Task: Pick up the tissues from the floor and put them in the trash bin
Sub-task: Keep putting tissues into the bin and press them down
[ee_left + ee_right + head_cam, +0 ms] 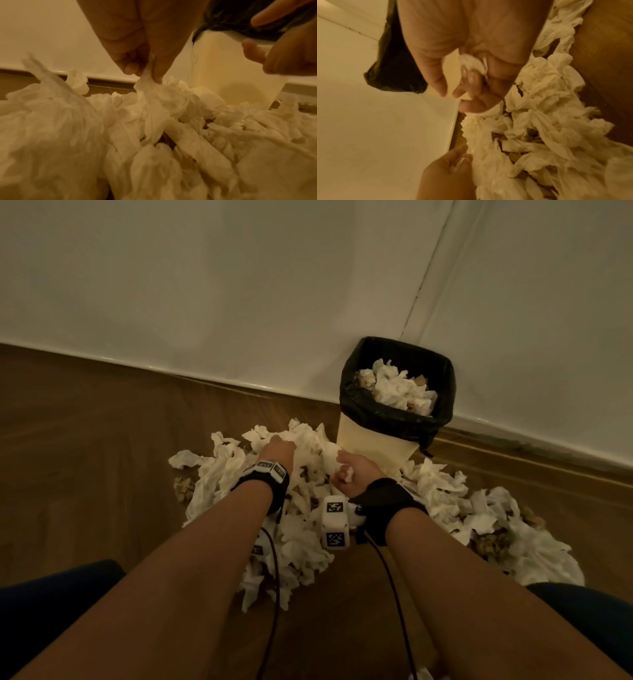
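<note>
Head view: both my hands are down in the heap of crumpled white paper tissues [308, 508] on the brown wood floor [85, 440], right in front of the cream plastic trash bin with a black bag liner [397, 405].
Bin state: already holds tissues up near the rim; it stands against the white wall [205, 285], its base touching the heap.
Left hand [277, 451]: thumb and fingertips [158, 77] closed narrow, pinching 1 fold of tissue at the top of the heap; the rest of that sheet trails into the pile.
Right hand [352, 472]: fingers [471, 79] curled over a small white wad [473, 65] against my palm; thumb stands slightly off, fingertips just touching the heap below.
Step, my read: gathering a load before the lift to the bin.
How to do it well: take a deeper bunch with the left, since a 1-fold pinch will likely drag neighbours or tear. Keep the right wad tight.
Risk: bin looks nearly full, so press the load down or pieces may spill back.
Remaining: most of the pile, plus brownish scraps [183, 487] at its edges.
</note>
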### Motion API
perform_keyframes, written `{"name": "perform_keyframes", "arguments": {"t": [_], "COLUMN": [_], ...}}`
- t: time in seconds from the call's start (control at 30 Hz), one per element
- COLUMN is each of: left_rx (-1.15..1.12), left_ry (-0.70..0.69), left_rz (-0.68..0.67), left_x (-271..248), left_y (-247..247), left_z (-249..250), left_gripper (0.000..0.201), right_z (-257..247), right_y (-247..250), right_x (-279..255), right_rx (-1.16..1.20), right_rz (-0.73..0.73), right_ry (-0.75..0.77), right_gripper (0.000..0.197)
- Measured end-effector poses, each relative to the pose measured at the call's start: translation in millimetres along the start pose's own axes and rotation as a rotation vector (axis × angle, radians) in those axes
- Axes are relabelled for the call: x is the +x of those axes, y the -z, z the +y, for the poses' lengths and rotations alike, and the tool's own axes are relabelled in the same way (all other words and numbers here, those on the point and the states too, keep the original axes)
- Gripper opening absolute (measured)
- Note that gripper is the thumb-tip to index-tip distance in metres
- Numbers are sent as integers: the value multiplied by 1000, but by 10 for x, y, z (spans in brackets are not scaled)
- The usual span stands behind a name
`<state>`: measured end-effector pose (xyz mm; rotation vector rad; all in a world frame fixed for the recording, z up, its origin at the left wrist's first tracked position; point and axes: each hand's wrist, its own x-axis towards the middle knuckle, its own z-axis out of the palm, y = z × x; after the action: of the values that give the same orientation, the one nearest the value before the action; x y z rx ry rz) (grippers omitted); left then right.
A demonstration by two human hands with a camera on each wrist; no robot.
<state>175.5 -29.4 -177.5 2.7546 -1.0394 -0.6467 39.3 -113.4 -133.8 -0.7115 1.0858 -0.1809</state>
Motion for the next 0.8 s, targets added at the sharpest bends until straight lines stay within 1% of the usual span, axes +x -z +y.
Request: {"name": "perform_keyframes", "arguments": {"t": [0.07, 0.13, 0.23, 0.3, 0.37, 0.4, 0.43, 0.47, 0.5, 0.53, 0.57, 0.6, 0.63, 0.67, 0.7, 0.73, 0.77, 0.8], "left_rx": [-63, -116, -268, -410, -542, -615, -643, -665, -768, -869, -963, -1071, -1154, -1211, -1263, -1269, -1271, -1326], "left_ry": [29, 65, 120, 127, 161, 201, 234, 260, 269, 285, 257, 273, 285, 268, 208, 148, 114, 70], "left_rz": [-9, -1, 9, -33, -67, -92, -130, -139, -106, -106, -135, -105, -72, -56, -37, -25, -32, -29], "left_x": [-32, -79, -191, -269, -371, -412, -498, -540, -579, -625, -713, -731, -722, -740, -757, -768, -808, -821], "left_y": [55, 112, 223, 281, 377, 437, 523, 616, 715, 829, 944, 1012, 1050, 1126, 1159, 1198, 1248, 1285], "left_z": [-8, -14, 10, 36, 67, 83, 119, 156, 200, 259, 344, 409, 491, 581, 645, 727, 828, 916], "left_gripper": [42, 40, 41, 40, 41, 44, 50, 56, 56, 52, 54, 59, 60, 54, 47, 46, 47, 49], "right_z": [-50, -130, -285, -408, -531, -600, -672, -747, -821, -890, -960, -1024, -1090, -1148, -1197, -1246, -1281, -1305], "right_y": [-34, -75, -137, -191, -207, -196, -170, -133, -87, -37, 25, 99, 181, 263, 344, 428, 493, 540], "right_x": [-85, -191, -395, -596, -786, -878, -965, -1049, -1126, -1201, -1261, -1303, -1331, -1345, -1351, -1354, -1357, -1353], "right_rx": [-37, -25, 10, 55, 81, 69, 42, 15, -3, -24, -45, -64, -73, -73, -64, -59, -61, -73], "right_rz": [-60, -114, -185, -216, -200, -184, -165, -149, -142, -130, -121, -99, -65, -27, 1, 23, 31, 44], "right_ry": [30, 72, 147, 216, 285, 330, 376, 420, 461, 505, 549, 588, 623, 646, 656, 660, 665, 673], "right_gripper": [39, 45, 45, 41, 39, 40, 40, 39, 38, 36, 34, 32, 31, 31, 30, 29, 27, 24]}}
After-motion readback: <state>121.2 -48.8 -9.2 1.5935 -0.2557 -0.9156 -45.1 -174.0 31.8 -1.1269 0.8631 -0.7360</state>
